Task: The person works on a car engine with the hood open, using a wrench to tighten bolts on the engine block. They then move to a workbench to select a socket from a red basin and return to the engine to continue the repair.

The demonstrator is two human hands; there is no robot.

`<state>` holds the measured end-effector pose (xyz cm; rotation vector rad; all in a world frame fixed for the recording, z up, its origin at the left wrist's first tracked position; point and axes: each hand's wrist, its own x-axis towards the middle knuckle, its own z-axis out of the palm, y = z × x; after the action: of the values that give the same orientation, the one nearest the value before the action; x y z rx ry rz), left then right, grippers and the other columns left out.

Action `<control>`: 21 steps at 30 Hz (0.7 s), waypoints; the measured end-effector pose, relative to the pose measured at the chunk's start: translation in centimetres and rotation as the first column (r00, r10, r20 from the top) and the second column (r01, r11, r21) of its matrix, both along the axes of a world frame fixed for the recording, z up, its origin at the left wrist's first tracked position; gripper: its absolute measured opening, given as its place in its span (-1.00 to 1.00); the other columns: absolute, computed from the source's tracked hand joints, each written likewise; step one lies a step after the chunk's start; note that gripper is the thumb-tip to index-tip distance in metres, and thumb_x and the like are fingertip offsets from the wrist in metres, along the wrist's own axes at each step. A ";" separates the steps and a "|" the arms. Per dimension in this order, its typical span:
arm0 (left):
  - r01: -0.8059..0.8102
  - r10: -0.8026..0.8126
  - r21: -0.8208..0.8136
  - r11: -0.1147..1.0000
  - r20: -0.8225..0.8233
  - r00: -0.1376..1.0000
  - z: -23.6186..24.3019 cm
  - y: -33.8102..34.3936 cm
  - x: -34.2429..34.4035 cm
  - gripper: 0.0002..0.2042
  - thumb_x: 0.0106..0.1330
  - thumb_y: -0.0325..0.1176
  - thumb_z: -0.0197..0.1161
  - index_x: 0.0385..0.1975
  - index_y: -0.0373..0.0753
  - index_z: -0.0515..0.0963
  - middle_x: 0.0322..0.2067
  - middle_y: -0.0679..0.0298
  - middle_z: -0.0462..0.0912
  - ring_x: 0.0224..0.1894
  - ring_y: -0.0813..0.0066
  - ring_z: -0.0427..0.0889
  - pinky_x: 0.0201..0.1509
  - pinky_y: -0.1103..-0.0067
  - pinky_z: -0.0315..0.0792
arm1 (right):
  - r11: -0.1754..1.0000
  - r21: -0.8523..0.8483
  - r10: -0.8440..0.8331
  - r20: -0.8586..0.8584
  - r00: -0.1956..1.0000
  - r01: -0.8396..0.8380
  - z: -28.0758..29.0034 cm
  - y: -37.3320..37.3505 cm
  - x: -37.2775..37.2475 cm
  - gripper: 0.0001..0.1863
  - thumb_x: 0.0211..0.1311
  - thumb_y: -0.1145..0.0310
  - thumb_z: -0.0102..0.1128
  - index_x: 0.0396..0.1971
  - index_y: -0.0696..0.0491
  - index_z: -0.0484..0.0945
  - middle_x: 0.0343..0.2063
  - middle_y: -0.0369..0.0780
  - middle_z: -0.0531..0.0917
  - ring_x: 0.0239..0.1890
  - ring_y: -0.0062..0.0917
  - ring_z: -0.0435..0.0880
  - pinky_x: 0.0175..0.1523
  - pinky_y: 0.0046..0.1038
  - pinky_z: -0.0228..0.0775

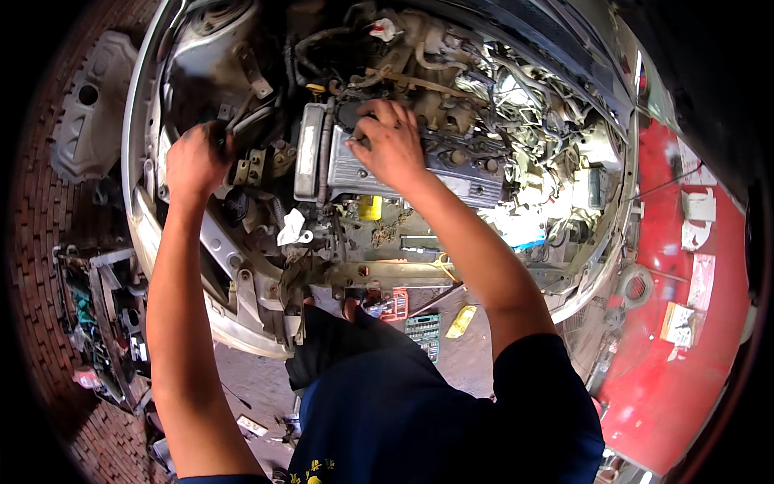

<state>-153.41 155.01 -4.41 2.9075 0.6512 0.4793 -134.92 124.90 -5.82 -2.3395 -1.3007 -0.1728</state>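
Observation:
Under the raised hood of a car, my left hand (197,163) is closed beside the left end of the engine. A dark, rod-like piece (251,118) shows next to its knuckles; whether the fist holds it is hidden. My right hand (390,147) rests with fingers spread and bent on the ribbed grey engine cover (359,179). Its fingertips are close to a round black part (348,113) on the engine. Between the hands stands a pale upright end cover (307,153). A white rag-like piece (291,227) and a yellow part (370,207) lie nearer me.
The car's front frame (387,273) runs between me and the engine. On the floor are an orange case (395,304), a green socket set (422,332) and a yellow packet (460,321). A red panel (665,355) stands right; a metal plate (95,113) leans left.

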 end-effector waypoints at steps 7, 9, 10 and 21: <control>0.017 -0.018 0.057 0.998 0.007 1.000 0.2 -0.5 0.6 -0.73 0.47 -0.07 0.26 -0.15 -0.12 0.75 -0.22 0.04 0.78 -0.13 -0.11 0.75 -0.09 0.11 0.62 | 0.996 0.024 -0.086 -0.030 0.996 0.087 -0.5 -0.5 -0.4 -0.78 0.16 0.22 0.55 -0.28 -0.01 0.73 0.17 -0.27 0.61 0.31 -0.21 0.47 0.42 -0.03 0.21; -0.015 0.016 0.033 0.999 -0.023 1.000 0.7 -0.9 0.4 -0.70 0.48 -0.04 0.24 -0.13 -0.13 0.74 -0.20 0.03 0.78 -0.11 -0.12 0.75 -0.07 0.11 0.61 | 0.995 -0.001 -0.104 -0.008 0.995 0.104 -0.5 0.0 -0.5 -0.73 0.18 0.17 0.55 -0.27 0.02 0.74 0.12 -0.29 0.61 0.31 -0.24 0.45 0.44 -0.04 0.19; -0.018 0.018 0.057 0.998 -0.001 1.000 0.5 -0.8 0.3 -0.69 0.48 -0.05 0.25 -0.13 -0.16 0.74 -0.19 0.00 0.78 -0.11 -0.14 0.74 -0.05 0.12 0.61 | 0.995 -0.032 -0.089 0.002 0.996 0.089 -0.3 0.0 -0.5 -0.73 0.20 0.16 0.54 -0.25 0.02 0.74 0.16 -0.25 0.58 0.31 -0.22 0.44 0.45 -0.04 0.18; 0.092 -0.092 0.145 0.985 -0.003 0.996 0.3 -0.3 0.4 -0.71 0.51 -0.12 0.26 -0.18 -0.24 0.72 -0.21 -0.04 0.77 -0.14 -0.19 0.73 -0.07 0.09 0.60 | 0.989 0.117 -0.089 -0.041 0.995 0.093 -0.6 -0.3 -0.8 -0.74 0.11 0.22 0.56 -0.29 0.05 0.73 0.13 -0.21 0.56 0.26 -0.20 0.45 0.42 -0.08 0.21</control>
<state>-153.02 154.68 -4.15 3.0549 0.4984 0.5416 -135.72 124.57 -6.42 -2.2911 -1.1351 -0.2299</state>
